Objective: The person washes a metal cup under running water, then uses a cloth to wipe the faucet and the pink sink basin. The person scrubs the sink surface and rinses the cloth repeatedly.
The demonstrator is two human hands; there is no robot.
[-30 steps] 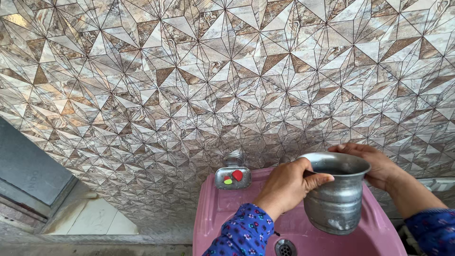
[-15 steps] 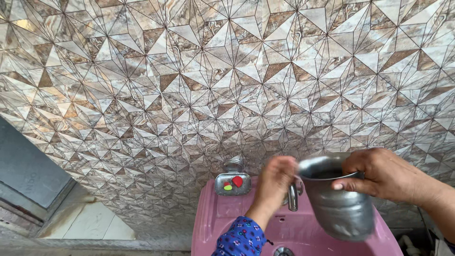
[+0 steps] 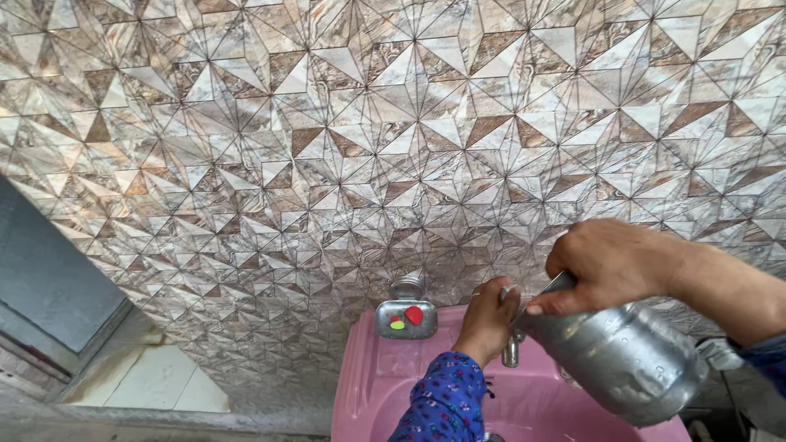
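Patterned tile wall point(image 3: 344, 147) filled the frame; the pink sink point(image 3: 368, 385) sat bottom centre. Lower right, the steel pot point(image 3: 622, 364) lay tilted, mouth toward the tap point(image 3: 512, 350), right hand point(image 3: 610, 266) clamped on its rim. Left hand point(image 3: 489, 319) closed around the tap, just left of the pot.

Bright, even daylight, sharp focus (slight wide-angle stretch toward the edges).
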